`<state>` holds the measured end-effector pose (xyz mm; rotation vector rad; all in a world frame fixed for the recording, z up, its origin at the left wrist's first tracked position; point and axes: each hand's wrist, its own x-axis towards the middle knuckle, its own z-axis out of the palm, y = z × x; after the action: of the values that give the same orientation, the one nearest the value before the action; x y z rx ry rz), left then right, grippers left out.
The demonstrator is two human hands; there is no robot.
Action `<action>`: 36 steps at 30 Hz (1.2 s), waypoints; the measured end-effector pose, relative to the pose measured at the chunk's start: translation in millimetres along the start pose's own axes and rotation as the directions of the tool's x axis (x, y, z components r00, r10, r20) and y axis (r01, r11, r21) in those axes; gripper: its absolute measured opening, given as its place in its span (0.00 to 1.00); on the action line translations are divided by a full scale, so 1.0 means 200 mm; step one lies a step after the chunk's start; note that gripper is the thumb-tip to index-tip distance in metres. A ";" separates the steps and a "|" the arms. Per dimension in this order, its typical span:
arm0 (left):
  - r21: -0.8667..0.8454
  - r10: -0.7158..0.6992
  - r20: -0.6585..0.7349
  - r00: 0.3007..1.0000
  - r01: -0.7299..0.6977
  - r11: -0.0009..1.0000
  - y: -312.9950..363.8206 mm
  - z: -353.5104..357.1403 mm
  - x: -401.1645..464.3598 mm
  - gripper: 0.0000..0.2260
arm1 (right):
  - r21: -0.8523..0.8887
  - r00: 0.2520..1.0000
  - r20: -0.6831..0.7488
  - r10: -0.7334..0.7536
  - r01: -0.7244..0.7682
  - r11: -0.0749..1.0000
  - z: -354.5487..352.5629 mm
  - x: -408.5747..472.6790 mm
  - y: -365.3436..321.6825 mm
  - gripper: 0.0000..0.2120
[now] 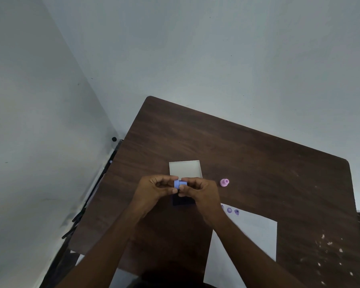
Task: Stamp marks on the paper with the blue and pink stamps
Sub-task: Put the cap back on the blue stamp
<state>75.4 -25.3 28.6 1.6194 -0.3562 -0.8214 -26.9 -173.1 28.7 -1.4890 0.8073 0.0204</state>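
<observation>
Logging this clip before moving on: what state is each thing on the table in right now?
Small blue plastic stamp: off the table, pinched between both hands.
Left hand: fingers closed on the stamp.
Right hand: fingers closed on the stamp.
Small pink plastic stamp: resting on the table, untouched.
White paper sheet: flat, a few purple marks at its far edge.
Shallow white box: open.

I'm looking at a plain indoor room, maybe a spare office or study corner: a dark wood-grain bench (247,154) pushed into the corner of bare pale walls (175,48), its right side flecked with pale scuffs (328,244).
</observation>
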 end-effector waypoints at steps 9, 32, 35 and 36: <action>0.002 -0.089 -0.039 0.995 0.089 0.996 -0.10 0.01 -0.02 0.24 | 0.118 0.993 -0.087 0.084 -0.074 0.990 0.03 -0.02 0.05 0.11; 0.285 -0.134 0.048 0.990 0.115 0.952 -0.07 0.41 0.19 0.15 | -0.608 0.890 -0.356 -0.285 0.011 0.794 -0.37 0.13 0.10 0.06; 0.341 -0.129 0.035 0.991 0.110 0.934 -0.07 0.47 0.22 0.15 | -0.709 0.909 -0.342 -0.239 -0.082 0.700 -0.41 0.21 0.13 0.05; 0.345 -0.130 0.027 0.991 0.113 0.932 -0.08 0.49 0.23 0.16 | -0.736 0.908 -0.337 -0.250 -0.088 0.671 -0.41 0.22 0.15 0.05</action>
<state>38.1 -123.0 -3.1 1.9643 -0.4564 -0.9325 -45.7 -262.8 -8.1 -2.3728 1.1523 -0.0442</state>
